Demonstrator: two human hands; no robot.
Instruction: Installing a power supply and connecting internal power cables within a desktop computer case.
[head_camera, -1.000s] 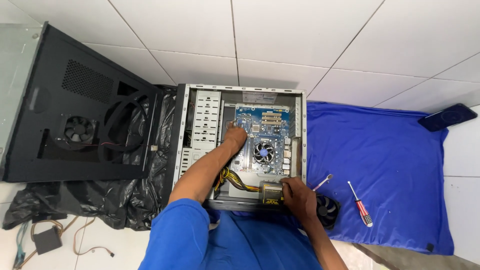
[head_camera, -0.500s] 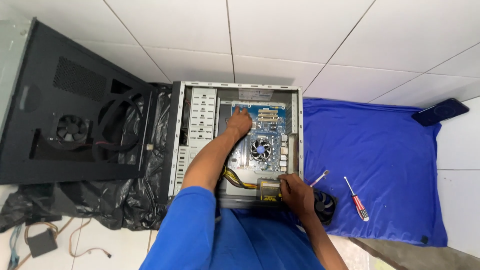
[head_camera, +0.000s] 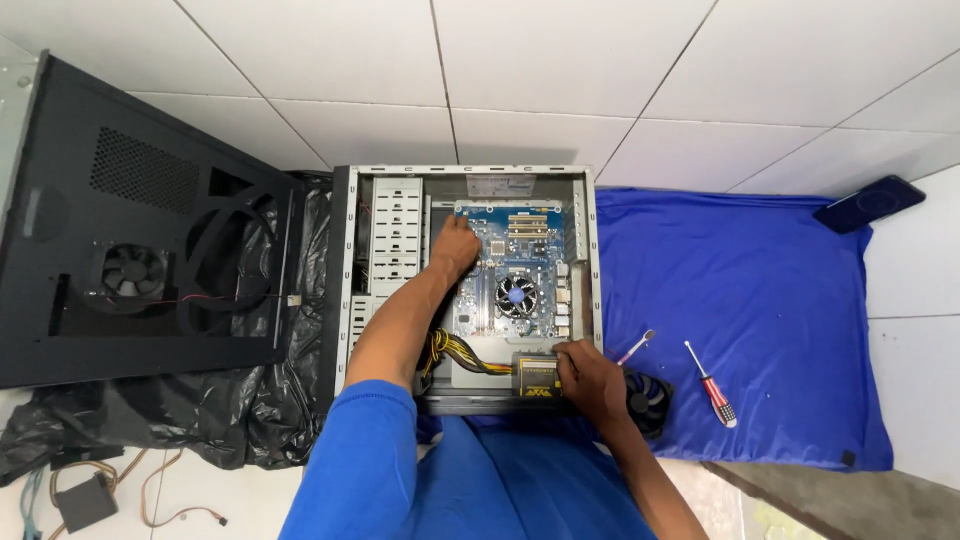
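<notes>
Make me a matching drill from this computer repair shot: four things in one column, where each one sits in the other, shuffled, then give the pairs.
Things:
1. left hand
2. right hand
3. red-handled screwdriver
4. dark phone

Places:
A. lying on the blue cloth, right of the open case
B. on the white floor tiles, at the cloth's far right corner
C. on the blue motherboard, near its upper left
D. at the near edge of the case, on the power supply

Pairs: 1-C, 2-D, 3-A, 4-B
</notes>
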